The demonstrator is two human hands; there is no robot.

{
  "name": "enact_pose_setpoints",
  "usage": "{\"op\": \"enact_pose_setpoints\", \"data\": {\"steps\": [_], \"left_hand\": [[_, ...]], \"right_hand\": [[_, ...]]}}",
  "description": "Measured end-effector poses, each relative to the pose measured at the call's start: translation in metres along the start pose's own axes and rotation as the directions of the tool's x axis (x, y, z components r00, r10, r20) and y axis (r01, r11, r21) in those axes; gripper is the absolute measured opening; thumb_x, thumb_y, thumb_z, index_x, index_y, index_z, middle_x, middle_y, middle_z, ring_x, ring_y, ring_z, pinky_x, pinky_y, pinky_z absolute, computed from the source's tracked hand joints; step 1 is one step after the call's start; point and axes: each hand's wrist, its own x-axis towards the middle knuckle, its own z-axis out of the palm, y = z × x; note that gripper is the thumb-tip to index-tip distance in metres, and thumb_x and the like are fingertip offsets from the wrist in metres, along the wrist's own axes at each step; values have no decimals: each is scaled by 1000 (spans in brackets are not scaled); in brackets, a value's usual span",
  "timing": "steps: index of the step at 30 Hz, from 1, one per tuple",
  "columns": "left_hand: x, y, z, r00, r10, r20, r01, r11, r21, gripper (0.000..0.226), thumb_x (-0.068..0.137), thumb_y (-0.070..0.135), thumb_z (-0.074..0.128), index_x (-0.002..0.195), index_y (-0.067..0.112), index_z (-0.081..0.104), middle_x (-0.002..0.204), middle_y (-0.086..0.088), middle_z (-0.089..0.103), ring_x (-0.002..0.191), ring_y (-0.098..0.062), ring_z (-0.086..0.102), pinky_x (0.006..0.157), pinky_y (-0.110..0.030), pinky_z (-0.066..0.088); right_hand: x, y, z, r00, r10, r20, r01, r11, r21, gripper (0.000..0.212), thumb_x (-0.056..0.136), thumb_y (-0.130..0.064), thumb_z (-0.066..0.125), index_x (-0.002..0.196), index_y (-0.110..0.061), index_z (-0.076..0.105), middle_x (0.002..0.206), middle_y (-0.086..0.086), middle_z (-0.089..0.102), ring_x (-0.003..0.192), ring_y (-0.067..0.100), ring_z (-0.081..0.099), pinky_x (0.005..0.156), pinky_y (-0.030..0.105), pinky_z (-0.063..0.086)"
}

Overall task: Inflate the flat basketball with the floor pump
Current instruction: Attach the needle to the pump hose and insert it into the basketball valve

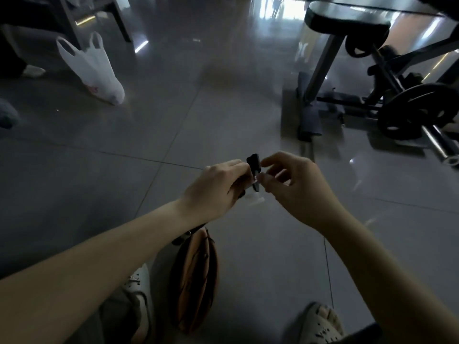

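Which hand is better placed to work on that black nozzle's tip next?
Probably the right hand: its fingertips sit at the tip of the black nozzle, while the left hand grips it steady. The flat basketball lies untouched on the floor below.

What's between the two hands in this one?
A black pump head, seen in the head view: the left hand grips it from one side and the right hand pinches it from the other.

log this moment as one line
left hand: grips pump head | right hand: fingertips pinch pump head | flat basketball: on floor, untouched
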Motion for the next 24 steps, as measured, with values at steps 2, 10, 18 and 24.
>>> {"op": "enact_pose_setpoints", "data": {"steps": [2,10,18,24], "left_hand": [[2,1,3,999,-32,20,32,999,8,10,99,14,56,93,15,63,85,3,62,73,-18,61,65,-41,50],[9,7,7,993,-112,21,113,993,-35,11,95,10,61,97,21,60,88,12,63,77,-3,59,65,-14,42],[16,9,8,990,-137,35,140,987,-85,22,98,10,55,112,25,65,102,13,68,92,-7,65,79,-36,56],[12,3,5,984,-154,89,170,961,-217,20,97,11,62,113,22,68,105,13,68,91,-4,68,81,-36,60]], "right_hand": [[4,5,15,1000,-1,11,1,1000,-13,13,95,-21,63,106,-24,69,86,-14,68,74,2,66,65,22,57],[14,10,20,988,154,32,-151,873,465,10,93,-1,64,92,-6,72,72,8,74,61,24,72,58,30,61],[14,17,6,963,230,143,-267,710,651,9,91,-3,65,96,0,72,80,14,76,73,30,75,66,31,61],[16,19,6,960,212,184,-280,705,651,11,90,-2,67,97,5,69,82,20,75,72,33,74,65,32,61]]}}
